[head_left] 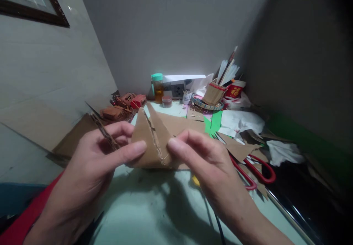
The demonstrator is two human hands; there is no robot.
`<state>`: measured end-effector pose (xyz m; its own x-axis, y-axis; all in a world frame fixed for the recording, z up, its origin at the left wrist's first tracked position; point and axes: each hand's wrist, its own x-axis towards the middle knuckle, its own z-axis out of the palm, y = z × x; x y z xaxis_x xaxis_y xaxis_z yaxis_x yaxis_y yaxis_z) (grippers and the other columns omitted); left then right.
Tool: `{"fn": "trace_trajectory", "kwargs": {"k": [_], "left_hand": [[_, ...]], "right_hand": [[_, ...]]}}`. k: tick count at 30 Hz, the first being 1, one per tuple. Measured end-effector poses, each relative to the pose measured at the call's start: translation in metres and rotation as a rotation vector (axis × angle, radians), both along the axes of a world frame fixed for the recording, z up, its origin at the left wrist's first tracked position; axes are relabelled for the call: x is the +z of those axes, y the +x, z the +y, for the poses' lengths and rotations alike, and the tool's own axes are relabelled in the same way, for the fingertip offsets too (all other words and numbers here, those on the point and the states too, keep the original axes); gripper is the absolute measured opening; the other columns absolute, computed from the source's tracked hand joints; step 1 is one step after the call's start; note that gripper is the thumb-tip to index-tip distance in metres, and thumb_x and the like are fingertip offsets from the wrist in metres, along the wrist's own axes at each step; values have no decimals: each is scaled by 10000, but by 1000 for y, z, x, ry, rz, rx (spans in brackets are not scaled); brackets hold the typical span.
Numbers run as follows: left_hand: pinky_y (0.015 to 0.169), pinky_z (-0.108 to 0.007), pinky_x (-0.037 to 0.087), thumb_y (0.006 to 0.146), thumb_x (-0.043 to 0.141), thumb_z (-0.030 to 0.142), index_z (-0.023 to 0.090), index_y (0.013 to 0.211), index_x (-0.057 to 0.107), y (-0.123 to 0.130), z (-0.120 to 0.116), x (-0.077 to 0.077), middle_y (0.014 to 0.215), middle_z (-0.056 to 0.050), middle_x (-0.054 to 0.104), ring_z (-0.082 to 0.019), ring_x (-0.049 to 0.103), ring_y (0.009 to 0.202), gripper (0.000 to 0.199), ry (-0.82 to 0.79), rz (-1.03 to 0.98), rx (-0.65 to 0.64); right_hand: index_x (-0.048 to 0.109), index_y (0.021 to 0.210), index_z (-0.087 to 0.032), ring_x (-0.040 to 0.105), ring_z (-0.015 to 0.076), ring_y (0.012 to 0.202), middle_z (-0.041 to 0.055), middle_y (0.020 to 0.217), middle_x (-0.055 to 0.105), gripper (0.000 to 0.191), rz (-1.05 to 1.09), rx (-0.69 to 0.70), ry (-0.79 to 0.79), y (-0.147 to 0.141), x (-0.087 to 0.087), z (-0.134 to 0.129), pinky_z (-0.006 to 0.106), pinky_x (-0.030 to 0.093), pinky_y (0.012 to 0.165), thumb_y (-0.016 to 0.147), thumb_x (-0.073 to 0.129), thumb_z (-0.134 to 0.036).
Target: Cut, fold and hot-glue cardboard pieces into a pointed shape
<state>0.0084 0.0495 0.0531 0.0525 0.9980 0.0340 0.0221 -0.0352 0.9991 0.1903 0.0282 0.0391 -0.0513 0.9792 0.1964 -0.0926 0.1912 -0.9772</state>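
Observation:
Between my two hands is a brown cardboard piece [140,134] with a pointed top and a slanting edge that shows glue-like strands. My left hand [96,164] pinches its left side between thumb and fingers; a thin dark tool or strip [103,131] also rests between those fingers, its pointed end up and to the left. My right hand [204,160] is closed on the right side of the piece, thumb on the front face. A larger flat cardboard sheet [187,124] lies behind and partly beneath the held piece.
Red-handled scissors [261,171] lie at the right among cardboard scraps [239,149] and crumpled white tissue [242,122]. At the back stand a green-lidded bottle [158,89], a small jar [166,101] and a cardboard holder of sticks [214,93]. Reddish-brown models [121,107] sit at back left.

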Motion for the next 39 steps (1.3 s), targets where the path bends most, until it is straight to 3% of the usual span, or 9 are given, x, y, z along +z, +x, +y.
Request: {"fn": "trace_trajectory", "kwargs": {"k": [7,11,18,22,24,28,33,36,39], "left_hand": [[493,-99,456,647,892,367,227,785,683,3,-4,-3,636,43,632,-74,577,559,287,25,1,33],[461,-136,465,628,884,320,247,804,704,3,-3,-5,602,46,597,-90,551,515,262,14,10,55],[471,-115,477,691,811,213,265,833,698,4,-7,-8,685,54,669,-104,651,561,189,60,57,56],[387,-55,327,678,813,224,262,771,684,8,-13,-6,547,93,492,-18,426,419,163,76,80,86],[383,-58,316,647,835,249,259,751,688,10,-13,-3,529,96,452,-13,349,403,180,63,95,88],[410,-82,381,662,840,259,263,768,692,12,-11,-2,584,81,521,-42,498,458,182,70,125,77],[482,-101,461,688,863,390,278,804,688,8,-10,-6,662,72,552,-71,602,548,238,65,142,78],[544,-130,511,728,817,291,298,866,693,6,-11,-8,767,61,620,-107,648,646,186,41,113,45],[572,-162,532,668,817,257,285,860,697,8,-13,-6,799,40,673,-146,654,702,228,-31,74,56]], "right_hand": [[535,599,-205,383,80,531,-60,567,452,326,44,-48,-26,-1,-2,-3,165,315,451,878,641,-337],[550,595,-205,418,93,537,-49,558,471,330,4,-74,-32,-3,-5,-2,187,319,457,869,643,-364],[528,609,-209,466,99,528,-38,559,504,308,30,-152,16,-12,-9,-4,188,366,454,864,626,-351],[509,611,-206,487,85,499,-43,542,499,305,71,-209,12,-15,-9,-8,156,381,432,875,606,-324],[506,605,-203,490,77,490,-47,534,495,306,87,-215,1,-17,-8,-9,143,383,428,876,606,-303],[500,597,-204,483,78,487,-48,529,481,309,89,-222,-1,-18,-7,-10,148,378,429,878,603,-284],[515,602,-199,475,79,504,-50,535,484,295,45,-259,49,-18,-8,-8,157,372,450,872,607,-271],[516,607,-200,460,79,493,-50,530,484,299,26,-248,63,-18,-10,-7,164,348,436,882,594,-288],[510,608,-202,444,86,506,-48,540,476,311,-9,-231,85,-18,-13,-8,182,331,446,892,580,-307]]}}
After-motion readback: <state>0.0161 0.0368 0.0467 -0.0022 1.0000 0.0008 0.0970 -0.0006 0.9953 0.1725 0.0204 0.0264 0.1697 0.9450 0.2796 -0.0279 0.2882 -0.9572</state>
